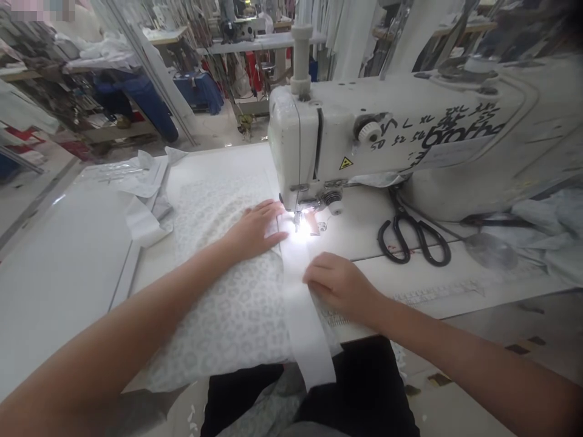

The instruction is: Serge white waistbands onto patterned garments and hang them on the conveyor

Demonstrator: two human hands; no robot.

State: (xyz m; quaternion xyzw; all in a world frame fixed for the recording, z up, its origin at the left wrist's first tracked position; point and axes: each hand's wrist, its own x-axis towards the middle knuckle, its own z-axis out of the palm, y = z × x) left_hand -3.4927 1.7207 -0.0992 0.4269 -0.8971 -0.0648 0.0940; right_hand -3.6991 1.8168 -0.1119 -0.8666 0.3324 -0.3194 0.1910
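A pale leopard-print fabric (pixel 246 297) lies across the sewing table and hangs over its front edge. Along its right side runs a plain white fabric strip (pixel 306 328), which passes up under the lit needle area of the sewing machine (pixel 296 145). My left hand (pixel 255 230) lies flat on the printed fabric just left of the presser foot (pixel 297 223), fingers stretched out. Nearer to me, my right hand (pixel 339 282) pinches the right edge of the white strip between thumb and fingers. Brightness hides the needle's exact contact with the cloth.
Black-handled scissors (pixel 412 240) rest on the table right of the needle. A measuring scale (pixel 437 291) runs along the front edge. Crumpled fabric (pixel 546 224) lies at far right, and fabric pieces (pixel 146 206) at left. Other sewing stations stand behind.
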